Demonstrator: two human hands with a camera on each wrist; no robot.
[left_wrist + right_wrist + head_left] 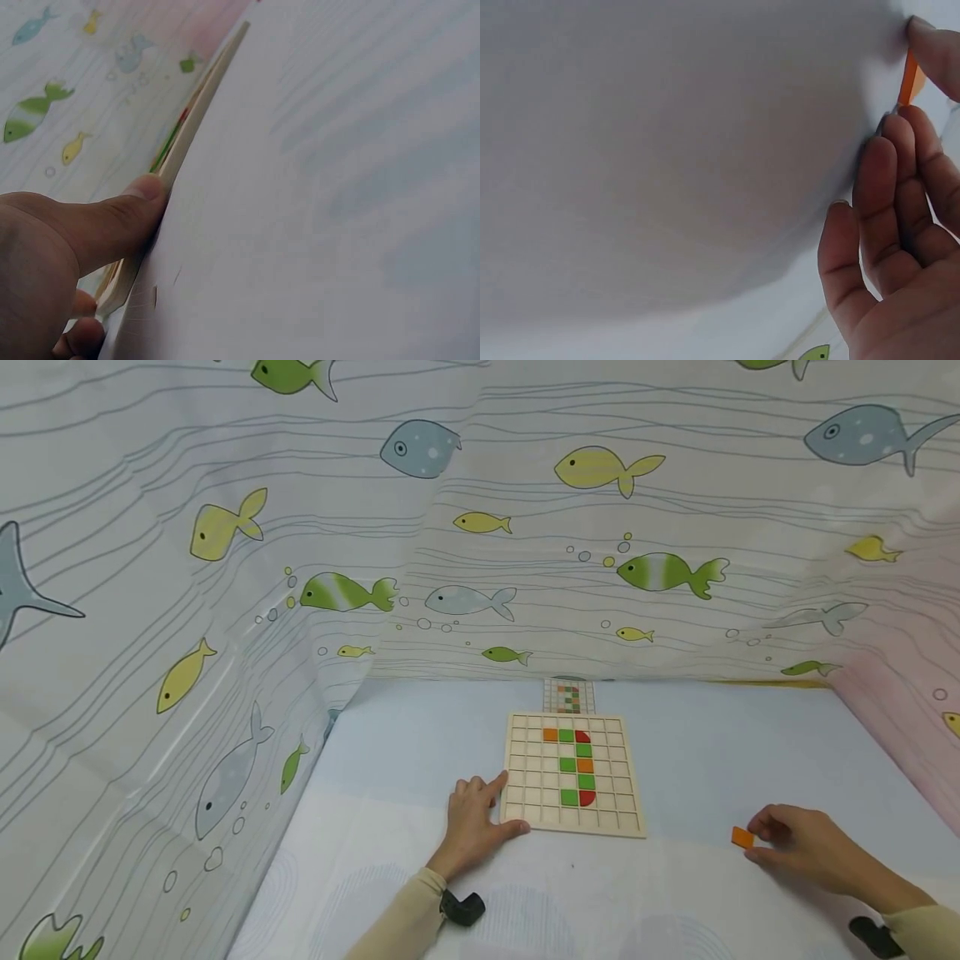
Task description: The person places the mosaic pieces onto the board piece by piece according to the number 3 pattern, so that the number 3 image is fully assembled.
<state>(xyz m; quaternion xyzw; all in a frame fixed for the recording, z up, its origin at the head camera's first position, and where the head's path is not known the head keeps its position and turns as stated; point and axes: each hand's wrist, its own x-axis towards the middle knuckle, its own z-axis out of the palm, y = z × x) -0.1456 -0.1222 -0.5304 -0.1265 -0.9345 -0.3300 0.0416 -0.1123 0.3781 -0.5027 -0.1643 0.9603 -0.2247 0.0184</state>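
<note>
A pale wooden grid board (622, 810) lies flat on the table, with several green, orange and red tiles set in its squares. Its near left corner sits between the spread thumb and index finger of my left hand (474, 818). In the left wrist view the straight thumb (124, 221) presses the board's edge (201, 112). Off to the right of the board, my right hand (806, 847) pinches an orange square tile (742, 837) just at the table. The right wrist view shows that tile (907, 79) edge-on between thumb and fingertips.
Behind the board a small pattern card (558, 697) shows a similar coloured figure. Fish-printed sheeting (525, 560) rises at the back and left, with a pinkish part on the right. The table (697, 752) has a pale cover.
</note>
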